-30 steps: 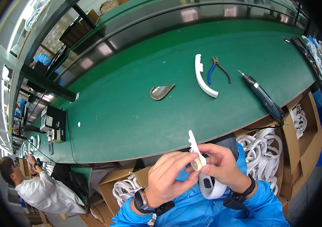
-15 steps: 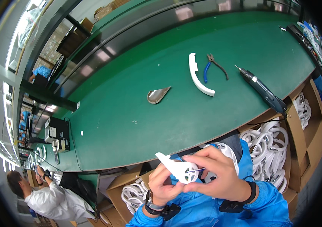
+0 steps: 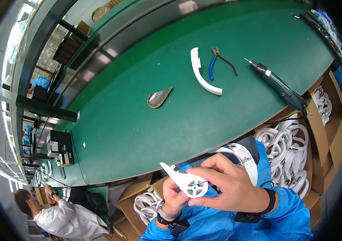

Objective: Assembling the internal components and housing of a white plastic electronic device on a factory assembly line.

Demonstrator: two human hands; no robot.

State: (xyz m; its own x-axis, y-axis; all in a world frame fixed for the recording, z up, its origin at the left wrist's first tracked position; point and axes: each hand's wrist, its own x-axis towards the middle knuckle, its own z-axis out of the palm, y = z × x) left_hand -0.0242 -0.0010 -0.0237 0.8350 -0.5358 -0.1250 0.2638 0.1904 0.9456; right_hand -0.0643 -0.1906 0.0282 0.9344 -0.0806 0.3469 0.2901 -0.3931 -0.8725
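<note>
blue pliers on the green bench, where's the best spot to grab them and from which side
Probably by the two blue-sleeved handles of the pliers, coming straight down from above. They lie flat on the green bench with the handles spread, and the bare metal jaws point toward the far edge. The curved white part lies close on their left, so fingers would likely do best to close from the right, clear of it.

Bright, sharp, fisheye-warped edges

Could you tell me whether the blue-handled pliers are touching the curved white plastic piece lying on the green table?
Apart. The head view shows a strip of green table between the blue-handled pliers and the curved white plastic piece along their whole length.
</note>
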